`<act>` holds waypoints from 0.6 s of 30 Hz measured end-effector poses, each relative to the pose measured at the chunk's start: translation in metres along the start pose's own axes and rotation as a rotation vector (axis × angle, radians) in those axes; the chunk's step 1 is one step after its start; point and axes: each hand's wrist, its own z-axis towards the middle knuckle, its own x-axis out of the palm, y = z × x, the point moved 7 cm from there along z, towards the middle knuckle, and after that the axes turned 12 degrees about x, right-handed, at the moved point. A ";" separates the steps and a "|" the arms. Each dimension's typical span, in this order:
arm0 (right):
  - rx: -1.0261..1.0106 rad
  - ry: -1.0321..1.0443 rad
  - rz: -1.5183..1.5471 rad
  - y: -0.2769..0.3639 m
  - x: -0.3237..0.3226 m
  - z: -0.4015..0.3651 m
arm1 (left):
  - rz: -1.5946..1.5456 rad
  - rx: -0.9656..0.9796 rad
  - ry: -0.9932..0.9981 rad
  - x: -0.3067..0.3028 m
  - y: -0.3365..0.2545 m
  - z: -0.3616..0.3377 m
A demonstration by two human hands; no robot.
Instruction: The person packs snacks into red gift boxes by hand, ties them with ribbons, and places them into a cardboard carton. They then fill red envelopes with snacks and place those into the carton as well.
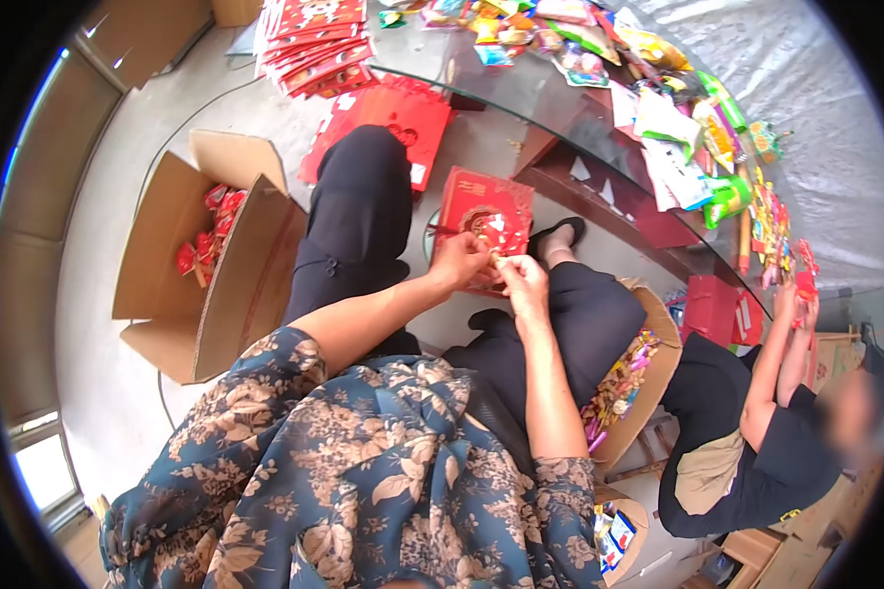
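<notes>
My left hand (pixel 465 259) and my right hand (pixel 524 282) meet in front of me, fingertips pinched close together. Between them is something small and pale that I cannot make out. Just beyond the fingers stands a red gift box or bag (pixel 464 194) with gold print and a round ornament. Shiny red and white material (pixel 502 232) lies against it, right by my fingertips. Part of the box is hidden behind my hands.
On the left is an open cardboard box (pixel 250 265) with red wrapped pieces. A glass table (pixel 530 98) holds snack packets and stacked red bags (pixel 314 44). Another carton (pixel 658 363) with wrapped sweets stands by my right leg. A co-worker (pixel 746 432) sits at right, holding something red.
</notes>
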 end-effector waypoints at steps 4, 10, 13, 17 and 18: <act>0.014 -0.076 -0.106 0.007 -0.003 -0.003 | 0.163 0.111 0.078 0.003 -0.027 -0.004; -0.018 -0.111 -0.077 0.011 -0.005 -0.006 | 0.211 0.236 0.061 0.001 -0.029 0.001; 0.015 -0.100 -0.027 0.010 -0.009 -0.004 | 0.121 0.146 0.045 0.000 -0.019 0.005; 0.050 -0.045 0.091 0.005 -0.009 -0.002 | 0.053 0.016 0.016 -0.004 -0.005 0.012; 0.073 -0.021 0.152 0.004 -0.009 -0.001 | 0.025 0.007 0.010 -0.005 -0.003 0.013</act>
